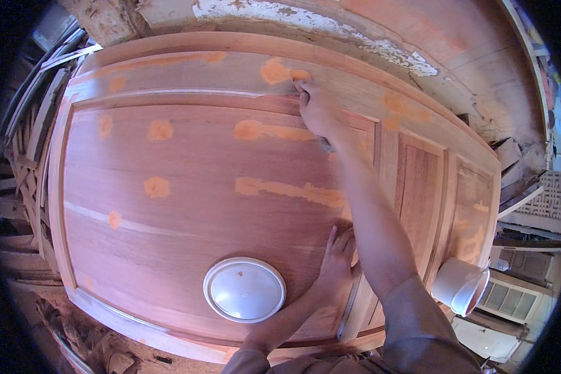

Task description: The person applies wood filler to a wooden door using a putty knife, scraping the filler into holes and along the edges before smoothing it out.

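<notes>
A large wooden door (187, 156) with raised panels lies flat in front of me, dotted and streaked with orange filler (161, 129). My right hand (318, 109) reaches across to the far rail. Its fingers are closed on a small flat orange spreader (300, 75), whose exact shape is partly hidden, beside a patch of filler. Nearer to me, my left hand (339, 257) rests on the big panel by the middle moulding, fingers stretched out. A round white lid (245, 290) lies on the panel to the left of that hand.
On the door's right end stands a white tub (459, 287), tilted in view. Stacked timber scraps (31, 162) crowd the left side. A wall with peeling paint (330, 28) runs behind the far edge. White louvred frames (511, 299) are at the right.
</notes>
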Action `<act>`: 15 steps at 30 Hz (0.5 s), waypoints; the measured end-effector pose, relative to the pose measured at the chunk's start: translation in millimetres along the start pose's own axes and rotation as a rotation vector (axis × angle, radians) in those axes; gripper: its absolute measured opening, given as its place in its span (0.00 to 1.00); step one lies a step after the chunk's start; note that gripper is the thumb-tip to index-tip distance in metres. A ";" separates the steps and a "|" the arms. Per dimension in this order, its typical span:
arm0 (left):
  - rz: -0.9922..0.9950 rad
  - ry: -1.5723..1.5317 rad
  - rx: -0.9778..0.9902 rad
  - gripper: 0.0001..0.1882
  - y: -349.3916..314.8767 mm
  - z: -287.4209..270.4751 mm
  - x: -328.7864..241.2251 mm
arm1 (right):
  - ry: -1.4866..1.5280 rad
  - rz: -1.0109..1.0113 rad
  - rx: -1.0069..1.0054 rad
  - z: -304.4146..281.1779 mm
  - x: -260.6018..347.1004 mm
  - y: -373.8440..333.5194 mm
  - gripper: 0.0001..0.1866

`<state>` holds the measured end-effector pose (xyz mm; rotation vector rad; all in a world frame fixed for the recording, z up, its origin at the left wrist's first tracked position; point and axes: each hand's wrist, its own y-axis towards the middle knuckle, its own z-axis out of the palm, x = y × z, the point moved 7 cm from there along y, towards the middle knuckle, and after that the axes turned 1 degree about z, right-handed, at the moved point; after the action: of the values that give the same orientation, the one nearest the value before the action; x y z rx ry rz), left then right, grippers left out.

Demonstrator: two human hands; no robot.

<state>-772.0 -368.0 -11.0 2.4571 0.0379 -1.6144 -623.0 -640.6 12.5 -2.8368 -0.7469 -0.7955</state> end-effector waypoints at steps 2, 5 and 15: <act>-0.019 -0.038 0.000 0.27 3.9 -6.2 -1.2 | 0.082 0.043 0.099 -10.3 -4.0 -3.1 0.17; -0.039 -0.077 -0.019 0.24 6.0 -7.0 -4.9 | -0.085 0.090 -0.001 -26.1 -11.4 4.1 0.18; -0.084 -0.166 -0.030 0.22 8.9 -13.1 -6.2 | 0.036 0.025 -0.168 -32.9 -51.6 -11.0 0.18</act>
<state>-761.4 -373.8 1.0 2.3204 0.1413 -1.8330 -681.8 -660.6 14.0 -2.9631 -0.6683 -0.9447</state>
